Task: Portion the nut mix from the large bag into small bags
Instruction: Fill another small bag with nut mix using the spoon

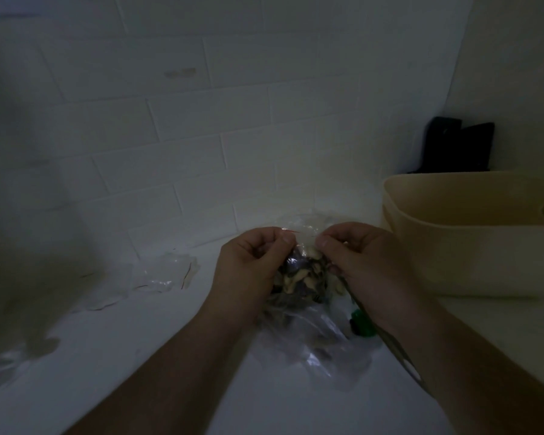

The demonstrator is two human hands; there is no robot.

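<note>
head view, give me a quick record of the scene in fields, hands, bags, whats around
left hand: pinches top edge of small bag
right hand: pinches the same edge
small bag: clear, holds nut mix, held above counter
large bag: clear, lies under the hands
empty bags: left on counter
bin: beige, right
lighting: dim

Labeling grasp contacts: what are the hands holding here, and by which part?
Both hold one small bag of nut mix by its top edge: left hand pinches the left side of the opening, right hand the right side.
</note>
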